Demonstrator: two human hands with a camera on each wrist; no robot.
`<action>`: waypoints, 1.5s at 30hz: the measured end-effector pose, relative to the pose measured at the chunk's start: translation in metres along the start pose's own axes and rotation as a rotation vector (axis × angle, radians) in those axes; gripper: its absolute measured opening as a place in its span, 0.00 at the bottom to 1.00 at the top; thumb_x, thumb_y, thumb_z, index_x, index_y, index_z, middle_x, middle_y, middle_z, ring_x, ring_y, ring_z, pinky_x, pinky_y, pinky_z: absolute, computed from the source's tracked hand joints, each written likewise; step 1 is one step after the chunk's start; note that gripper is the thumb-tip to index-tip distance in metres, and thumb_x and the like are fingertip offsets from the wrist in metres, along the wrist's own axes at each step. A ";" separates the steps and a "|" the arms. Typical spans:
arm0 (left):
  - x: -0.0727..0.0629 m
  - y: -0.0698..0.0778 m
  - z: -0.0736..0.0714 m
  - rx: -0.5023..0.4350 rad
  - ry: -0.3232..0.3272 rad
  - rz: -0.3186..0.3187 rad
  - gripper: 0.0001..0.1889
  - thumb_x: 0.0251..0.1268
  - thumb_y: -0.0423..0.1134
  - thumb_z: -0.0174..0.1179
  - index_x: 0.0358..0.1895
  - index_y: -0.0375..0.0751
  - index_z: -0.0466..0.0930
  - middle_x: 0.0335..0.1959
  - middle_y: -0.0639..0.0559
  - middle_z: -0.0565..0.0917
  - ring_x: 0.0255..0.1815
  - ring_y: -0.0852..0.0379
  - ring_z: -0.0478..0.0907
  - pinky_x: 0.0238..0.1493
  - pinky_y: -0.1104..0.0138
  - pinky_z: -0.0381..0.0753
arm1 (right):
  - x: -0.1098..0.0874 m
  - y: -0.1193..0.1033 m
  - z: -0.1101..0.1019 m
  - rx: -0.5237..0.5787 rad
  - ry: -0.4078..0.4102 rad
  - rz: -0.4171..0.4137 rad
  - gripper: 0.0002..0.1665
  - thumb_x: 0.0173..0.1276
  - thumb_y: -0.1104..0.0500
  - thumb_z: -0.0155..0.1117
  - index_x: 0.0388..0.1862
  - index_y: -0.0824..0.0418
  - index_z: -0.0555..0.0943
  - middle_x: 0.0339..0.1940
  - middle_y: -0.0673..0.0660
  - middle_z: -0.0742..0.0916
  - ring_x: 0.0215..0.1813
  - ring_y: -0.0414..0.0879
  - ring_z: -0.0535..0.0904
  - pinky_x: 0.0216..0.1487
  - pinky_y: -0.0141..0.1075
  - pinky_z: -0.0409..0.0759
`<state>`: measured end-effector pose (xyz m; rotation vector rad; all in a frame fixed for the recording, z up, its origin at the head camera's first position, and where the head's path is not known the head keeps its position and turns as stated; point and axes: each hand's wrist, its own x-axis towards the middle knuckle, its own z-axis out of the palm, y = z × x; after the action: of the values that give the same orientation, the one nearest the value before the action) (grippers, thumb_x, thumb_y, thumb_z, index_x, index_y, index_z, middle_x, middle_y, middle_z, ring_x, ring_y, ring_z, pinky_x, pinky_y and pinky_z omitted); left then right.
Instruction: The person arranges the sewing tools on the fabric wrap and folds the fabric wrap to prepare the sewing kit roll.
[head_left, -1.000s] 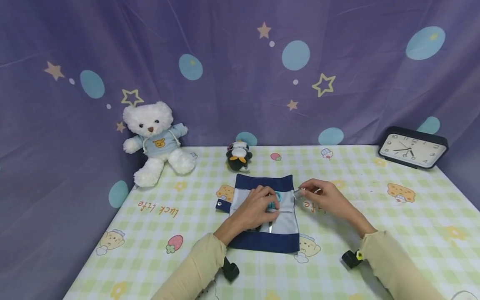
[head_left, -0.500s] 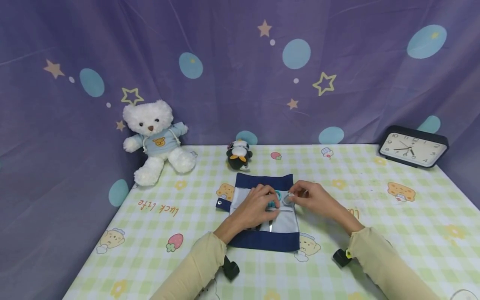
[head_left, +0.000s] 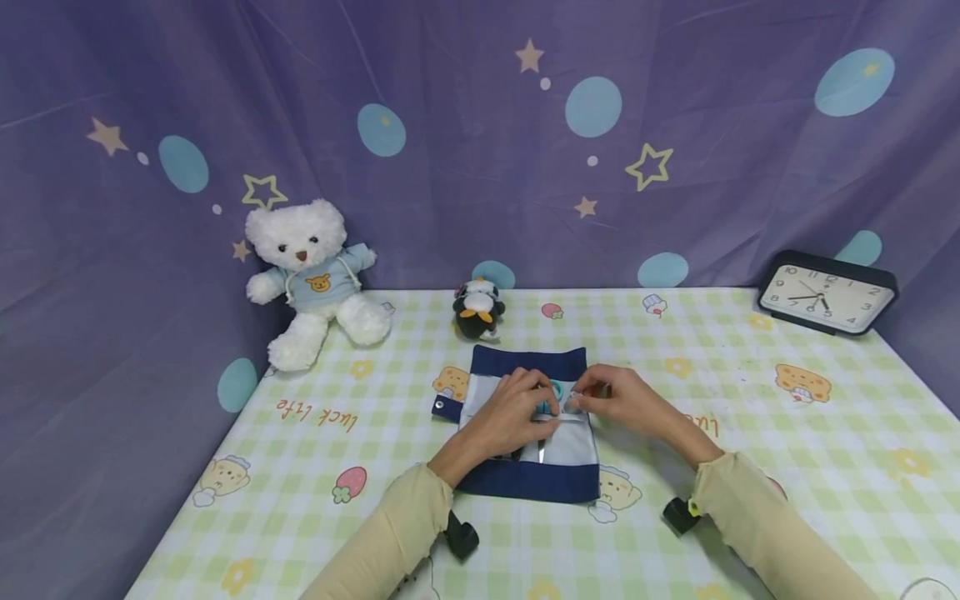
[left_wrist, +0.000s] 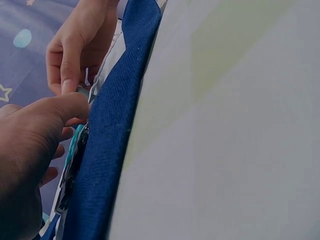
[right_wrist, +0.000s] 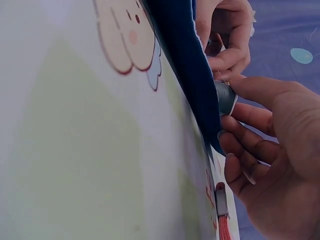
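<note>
An unfolded fabric pouch, navy at both ends with a pale grey pocketed inside, lies before me. My left hand rests over its middle, thumb and index finger pinching what looks like the pocket edge. Partly under those fingers are turquoise scissors handles; a narrow metal blade shows lower down. My right hand pinches a small round grey-green spool with a pale rim, at the pocket's right part. In the left wrist view the fingers hide most of the spool.
A white teddy bear sits at the back left, a toy penguin behind the pouch, and a black-framed clock at the back right. The pouch's snap strap sticks out left. A red-stranded item with a grey end lies farther right.
My right hand has moved left with the spool, from beside the pouch's right edge onto the pocket, then slightly lower. The left hand has stayed in place.
</note>
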<state>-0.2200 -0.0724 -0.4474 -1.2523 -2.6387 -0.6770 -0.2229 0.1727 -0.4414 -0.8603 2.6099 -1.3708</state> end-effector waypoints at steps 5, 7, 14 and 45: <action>-0.001 0.001 0.000 0.001 0.003 -0.005 0.03 0.69 0.43 0.69 0.39 0.50 0.86 0.51 0.53 0.78 0.49 0.54 0.70 0.54 0.60 0.70 | 0.003 0.000 -0.001 0.003 -0.014 -0.011 0.04 0.74 0.60 0.69 0.43 0.59 0.87 0.36 0.48 0.85 0.34 0.43 0.81 0.37 0.37 0.80; -0.001 0.001 0.000 -0.003 0.002 -0.005 0.03 0.69 0.43 0.69 0.40 0.50 0.87 0.51 0.53 0.78 0.49 0.54 0.70 0.54 0.59 0.70 | 0.004 0.000 -0.001 0.001 -0.019 -0.012 0.04 0.74 0.60 0.68 0.43 0.58 0.87 0.36 0.48 0.86 0.34 0.43 0.81 0.36 0.37 0.80; 0.000 0.001 0.001 0.003 0.008 -0.001 0.03 0.69 0.43 0.69 0.40 0.50 0.87 0.51 0.53 0.78 0.49 0.54 0.71 0.53 0.60 0.70 | 0.007 0.001 -0.001 -0.016 -0.030 -0.017 0.05 0.76 0.60 0.67 0.42 0.59 0.88 0.34 0.48 0.85 0.32 0.43 0.79 0.34 0.37 0.78; 0.000 0.001 0.001 0.007 0.018 0.002 0.02 0.70 0.41 0.68 0.40 0.49 0.87 0.50 0.53 0.79 0.48 0.54 0.71 0.53 0.60 0.70 | 0.009 0.006 -0.001 -0.029 -0.076 -0.087 0.09 0.74 0.64 0.67 0.34 0.58 0.90 0.31 0.47 0.83 0.31 0.42 0.74 0.33 0.34 0.74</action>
<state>-0.2194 -0.0712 -0.4476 -1.2409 -2.6224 -0.6749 -0.2339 0.1711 -0.4441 -1.0209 2.5696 -1.2960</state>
